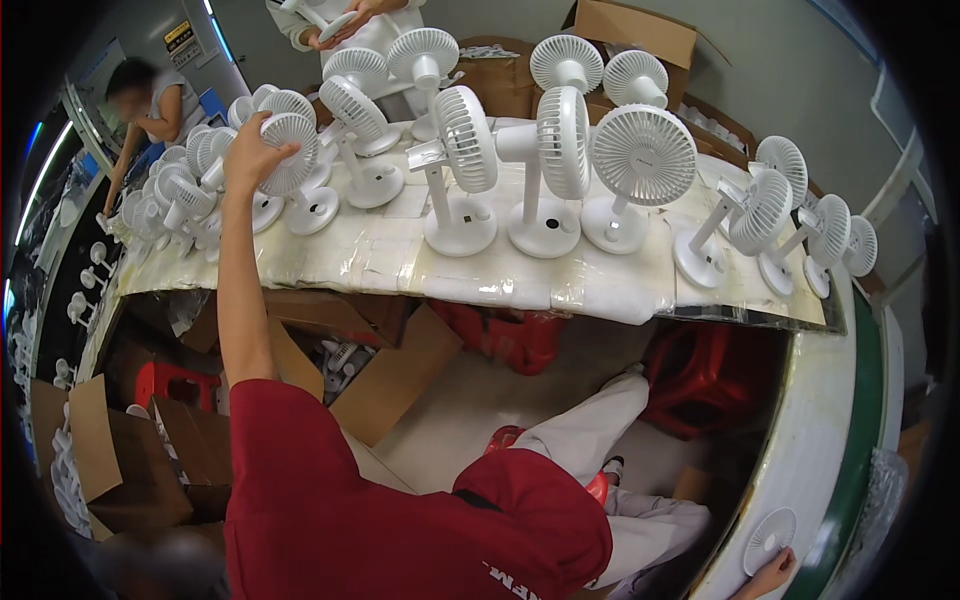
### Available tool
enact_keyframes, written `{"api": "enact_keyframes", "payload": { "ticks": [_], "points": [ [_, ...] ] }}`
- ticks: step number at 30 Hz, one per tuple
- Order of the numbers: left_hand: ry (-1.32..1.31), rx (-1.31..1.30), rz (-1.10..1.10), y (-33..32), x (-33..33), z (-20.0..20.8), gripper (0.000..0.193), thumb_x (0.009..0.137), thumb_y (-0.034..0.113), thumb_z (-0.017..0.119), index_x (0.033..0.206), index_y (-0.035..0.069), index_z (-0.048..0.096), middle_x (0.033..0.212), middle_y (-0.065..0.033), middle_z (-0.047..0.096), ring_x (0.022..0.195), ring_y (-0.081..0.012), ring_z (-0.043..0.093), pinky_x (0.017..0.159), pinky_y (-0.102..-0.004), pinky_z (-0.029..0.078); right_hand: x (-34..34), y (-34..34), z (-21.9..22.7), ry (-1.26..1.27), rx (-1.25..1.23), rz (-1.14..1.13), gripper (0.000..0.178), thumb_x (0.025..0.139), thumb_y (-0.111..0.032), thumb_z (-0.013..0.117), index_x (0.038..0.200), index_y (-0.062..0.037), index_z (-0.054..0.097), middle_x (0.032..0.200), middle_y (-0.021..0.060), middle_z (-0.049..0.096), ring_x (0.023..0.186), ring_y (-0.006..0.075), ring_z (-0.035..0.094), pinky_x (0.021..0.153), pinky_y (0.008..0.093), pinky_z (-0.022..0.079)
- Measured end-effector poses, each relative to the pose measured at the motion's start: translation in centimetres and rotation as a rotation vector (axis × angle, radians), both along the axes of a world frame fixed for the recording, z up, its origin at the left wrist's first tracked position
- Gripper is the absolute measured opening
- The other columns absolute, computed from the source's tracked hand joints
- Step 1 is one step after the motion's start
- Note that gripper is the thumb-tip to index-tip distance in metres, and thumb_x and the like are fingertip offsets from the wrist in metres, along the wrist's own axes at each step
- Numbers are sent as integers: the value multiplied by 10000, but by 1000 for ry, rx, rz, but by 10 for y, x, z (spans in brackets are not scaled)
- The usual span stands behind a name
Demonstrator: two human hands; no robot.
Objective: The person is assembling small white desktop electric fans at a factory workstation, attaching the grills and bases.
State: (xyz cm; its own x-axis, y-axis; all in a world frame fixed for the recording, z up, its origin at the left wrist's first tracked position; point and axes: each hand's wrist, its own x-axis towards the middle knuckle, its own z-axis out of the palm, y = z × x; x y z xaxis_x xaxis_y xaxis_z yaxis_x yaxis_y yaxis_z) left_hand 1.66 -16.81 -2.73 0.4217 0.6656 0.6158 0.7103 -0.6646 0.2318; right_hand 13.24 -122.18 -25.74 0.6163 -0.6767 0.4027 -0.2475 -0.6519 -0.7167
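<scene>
My left arm reaches out to the far left of the table. There my left hand (252,158) is closed round the edge of a white desk fan (290,155), its thumb on the front grille. More white fans (185,195) crowd close beside that hand. Down at the lower right, my right hand (772,574) has its fingers on the rim of a round white fan grille (770,538), which lies against the pale conveyor edge. The fingertips' far side is hidden there.
Several upright fans (645,158) stand along the padded white table (380,255). Open cartons (395,375) with fan parts and red stools (705,375) are below. A person in white (340,30) holds a fan across the table; another person (165,105) leans in at far left.
</scene>
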Motion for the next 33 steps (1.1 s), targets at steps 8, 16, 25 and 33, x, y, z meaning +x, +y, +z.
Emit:
{"api": "enact_keyframes", "payload": {
  "ticks": [8,16,25,33],
  "points": [
    [-19,109,14,26,-31,2,721,690,376,849,1310,103,601,1202,-125,656,1046,-287,655,895,-392,514,3,-23,-22,60,17,75,279,935,-166,607,1081,65,661,1022,203,693,908,289,647,845,343,521],
    [-347,839,-374,-110,-8,41,287,791,26,736,1069,94,716,1151,-48,674,1094,-224,628,982,-355,459,-62,-2,-24,-10,-84,149,279,965,-202,595,1106,25,674,990,153,702,892,236,641,838,316,516],
    [-424,559,-1632,-360,79,-26,257,715,-40,685,950,60,659,1001,-96,662,953,-302,632,883,-487,533,-70,167,3,-392,276,-157,250,991,-219,578,1128,-19,638,935,90,657,791,161,591,729,285,494],
    [-394,284,-2584,-578,155,-45,196,681,22,697,862,58,630,926,-64,621,837,-248,594,774,-348,487,-75,288,26,-454,398,-128,185,937,-82,584,1109,-13,584,904,94,630,714,152,565,648,272,487]
  ]
}}
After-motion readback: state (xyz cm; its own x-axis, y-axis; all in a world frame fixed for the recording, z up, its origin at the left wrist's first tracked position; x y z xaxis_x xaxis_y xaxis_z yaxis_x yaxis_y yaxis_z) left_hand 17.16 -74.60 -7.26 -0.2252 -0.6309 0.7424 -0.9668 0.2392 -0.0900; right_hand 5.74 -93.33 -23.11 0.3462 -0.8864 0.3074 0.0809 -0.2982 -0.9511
